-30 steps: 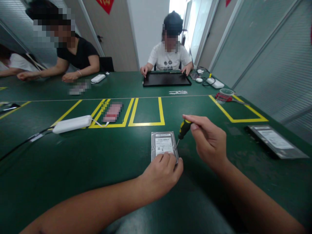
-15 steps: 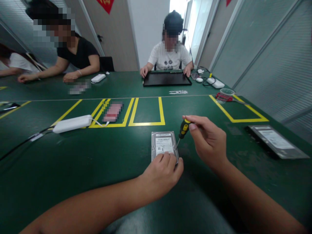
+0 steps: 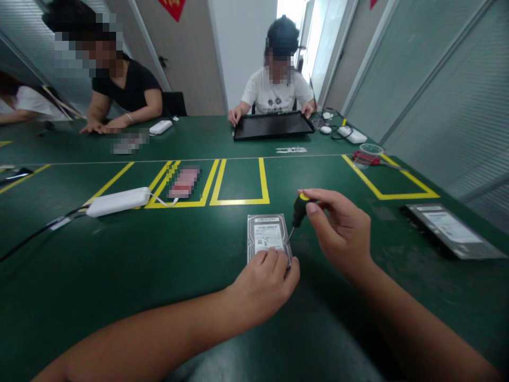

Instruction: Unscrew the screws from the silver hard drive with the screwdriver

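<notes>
Your left hand [image 3: 264,281] lies over the near end of the drive [image 3: 251,233], fingers bent on top and thumb at its right edge, gripping it flat on the green table [image 3: 159,254]. Your right hand [image 3: 344,225] pinches the screwdriver [image 3: 299,210] at its dark, yellow-capped end; the shaft [image 3: 291,234] slants down to the drive's right edge. The drive's white label [image 3: 267,234] carries rows of dark print, too small to read and partly covered by your left fingers. To the right lies a second drive [image 3: 473,247], its pale label [image 3: 449,223] likewise illegible. Beyond, a red sign [image 3: 177,12] shows gold writing, cut off above, and a white shirt [image 3: 262,87] bears a dark print
</notes>
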`<state>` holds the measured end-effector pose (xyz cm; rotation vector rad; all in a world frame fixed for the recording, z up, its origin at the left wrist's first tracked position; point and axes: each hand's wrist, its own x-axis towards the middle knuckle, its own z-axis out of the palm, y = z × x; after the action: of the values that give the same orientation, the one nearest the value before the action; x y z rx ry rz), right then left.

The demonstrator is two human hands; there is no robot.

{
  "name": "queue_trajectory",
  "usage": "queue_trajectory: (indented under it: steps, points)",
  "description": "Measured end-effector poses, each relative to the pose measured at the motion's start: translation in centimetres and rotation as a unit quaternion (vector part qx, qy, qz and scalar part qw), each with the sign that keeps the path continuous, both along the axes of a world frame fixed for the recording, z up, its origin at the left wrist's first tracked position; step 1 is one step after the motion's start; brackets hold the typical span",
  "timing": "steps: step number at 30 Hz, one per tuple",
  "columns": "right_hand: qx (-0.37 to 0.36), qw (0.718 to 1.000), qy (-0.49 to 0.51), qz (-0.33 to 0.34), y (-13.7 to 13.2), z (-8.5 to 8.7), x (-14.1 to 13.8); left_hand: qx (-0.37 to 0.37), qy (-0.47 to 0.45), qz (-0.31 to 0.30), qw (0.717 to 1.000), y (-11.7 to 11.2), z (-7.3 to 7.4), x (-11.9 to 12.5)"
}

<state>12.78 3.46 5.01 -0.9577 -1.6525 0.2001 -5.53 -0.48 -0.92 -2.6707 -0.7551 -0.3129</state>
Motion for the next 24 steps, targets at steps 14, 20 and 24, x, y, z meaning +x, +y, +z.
queue_trajectory:
  steps: [14,20,24]
  points:
    - [0.045,0.998,-0.037,-0.033,0.11,-0.15,-0.09,0.006,-0.003,0.002,1.000,0.07,0.05,0.05]
    - [0.054,0.998,-0.040,-0.015,0.22,0.31,-0.21,0.007,-0.007,0.001,1.000,-0.04,0.17,0.04]
    - [0.069,0.995,-0.046,-0.063,0.39,0.28,-0.30,0.006,-0.008,0.001,1.000,-0.03,0.08,-0.01]
